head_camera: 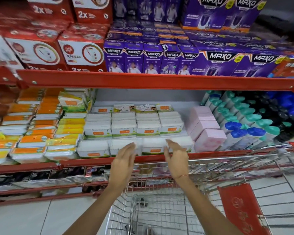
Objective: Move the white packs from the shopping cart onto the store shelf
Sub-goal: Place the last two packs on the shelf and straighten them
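Note:
White packs with orange labels [153, 146] lie in rows on the middle red store shelf [95, 161], the front row right at its edge. My left hand [123, 164] and my right hand [176, 157] hover just in front of that front row, fingers spread, palms facing each other, with nothing held. The shopping cart [159, 211] stands below my arms against the shelf. Its wire basket shows no white packs in the visible part.
Orange and yellow packs [34, 133] fill the shelf's left, pink boxes [205, 129] and capped bottles [244, 126] its right. Red and purple boxes [151, 60] stand on the shelf above. A red cart seat flap [241, 209] hangs at right. White floor tiles lie below.

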Demonstrator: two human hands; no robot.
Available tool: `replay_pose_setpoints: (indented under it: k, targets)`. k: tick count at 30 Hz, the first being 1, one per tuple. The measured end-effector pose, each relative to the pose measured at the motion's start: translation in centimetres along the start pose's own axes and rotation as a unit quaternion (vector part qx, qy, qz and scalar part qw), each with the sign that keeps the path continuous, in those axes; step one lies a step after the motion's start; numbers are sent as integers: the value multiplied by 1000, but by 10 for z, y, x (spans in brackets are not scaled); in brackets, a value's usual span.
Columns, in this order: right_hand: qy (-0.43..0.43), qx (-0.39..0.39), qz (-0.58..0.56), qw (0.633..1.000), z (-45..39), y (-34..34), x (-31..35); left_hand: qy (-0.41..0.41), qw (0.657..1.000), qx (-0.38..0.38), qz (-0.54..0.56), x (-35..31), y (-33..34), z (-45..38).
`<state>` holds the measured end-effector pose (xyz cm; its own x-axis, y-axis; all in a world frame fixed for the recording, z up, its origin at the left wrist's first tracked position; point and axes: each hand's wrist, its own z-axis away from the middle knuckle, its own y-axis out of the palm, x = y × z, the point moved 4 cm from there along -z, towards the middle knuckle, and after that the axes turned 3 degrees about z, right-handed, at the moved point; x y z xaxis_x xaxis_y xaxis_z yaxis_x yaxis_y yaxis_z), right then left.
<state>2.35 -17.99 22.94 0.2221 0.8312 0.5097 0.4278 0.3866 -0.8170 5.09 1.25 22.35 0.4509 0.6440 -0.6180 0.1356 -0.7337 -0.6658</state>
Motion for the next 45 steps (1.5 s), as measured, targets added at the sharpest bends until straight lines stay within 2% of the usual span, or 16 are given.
replay_pose_setpoints:
  k: [1, 2, 3, 5, 6, 7, 8, 10, 14, 17, 26, 29, 32, 35, 40, 45]
  targets:
    - [71, -5, -71, 995, 9, 7, 15, -83, 995, -40, 39, 9, -21, 6]
    - [167, 19, -181, 969, 17, 21, 26, -175, 979, -73, 70, 29, -33, 12]
    - [275, 61, -313, 907, 25, 38, 37, -278, 951, -95, 95, 49, -42, 17]
    - [432, 148, -502, 734, 39, 69, 66, -477, 848, -112, 204, 90, -51, 22]
    - [461, 173, -541, 682, 40, 79, 75, -546, 782, -111, 280, 102, -49, 22]
    - [473, 189, -559, 654, 40, 89, 85, -578, 724, -113, 361, 109, -50, 19]
    - [481, 190, -569, 639, 38, 96, 91, -588, 688, -111, 410, 113, -50, 14]
    - [500, 171, -574, 626, 31, 107, 103, -593, 659, -113, 449, 121, -55, 0]
    - [514, 152, -574, 619, 15, 117, 115, -597, 636, -88, 481, 140, -43, -22]
    - [518, 147, -558, 632, 3, 124, 119, -603, 638, -89, 471, 152, -35, -37]
    - [508, 128, -596, 608, -24, 133, 128, -597, 653, -82, 459, 158, -28, -68]
    - [517, 139, -565, 628, -24, 132, 126, -594, 659, -78, 454, 154, -31, -69]
    - [504, 153, -550, 649, -22, 131, 124, -599, 646, -72, 468, 148, -32, -62]
    - [516, 170, -529, 652, -9, 125, 112, -612, 643, -11, 461, 126, -27, -47]
    - [511, 200, -577, 605, 9, 86, 64, -616, 598, 89, 505, 72, 7, -28]
    - [532, 154, -540, 634, 3, 37, -11, -616, 570, 152, 521, 22, 53, -24]
